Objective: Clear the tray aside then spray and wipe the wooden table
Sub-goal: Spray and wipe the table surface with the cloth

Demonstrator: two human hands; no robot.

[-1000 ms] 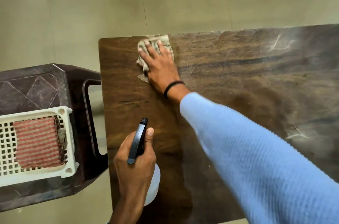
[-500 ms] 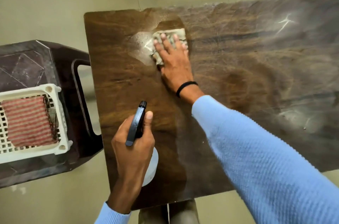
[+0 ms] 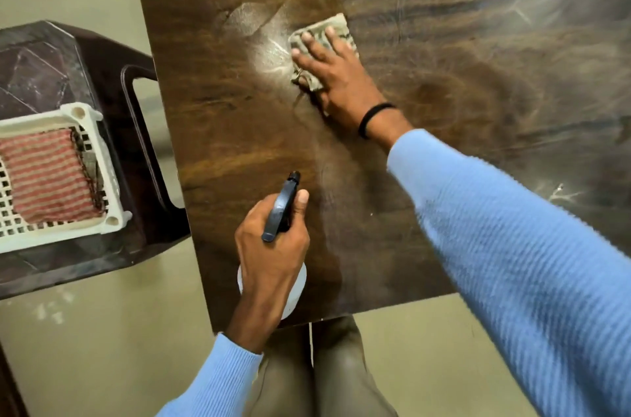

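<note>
Dark wooden table [image 3: 239, 129] fills most of my view. Its long side runs off to the right out of sight, and its short left edge runs from the far side back toward my knees.

My right hand [image 3: 338, 75] lies flat on the folded cloth [image 3: 341, 24], fingers straight and slightly spread, pressing it to the wood in the far part of the top. Half a second ago the cloth sat closer to the left edge. It has slid right, and more of the pale wet patch [image 3: 259, 37] now shows just left of it. To the right of the cloth lies a broad stretch of streaked tabletop.

My left hand [image 3: 273, 246] is curled round the spray bottle [image 3: 281, 211] near the front-left corner, where it was before. The bottle stands upright under my fist. Its black head lies along the near-far line, and the nozzle aims away from me toward the cloth. I cannot tell whether its base touches the wood.

Left of the table, apart from it, the white tray [image 3: 111, 177] sits on a dark plastic chair [image 3: 102, 75], with a striped cloth [image 3: 44, 174] inside.
</note>
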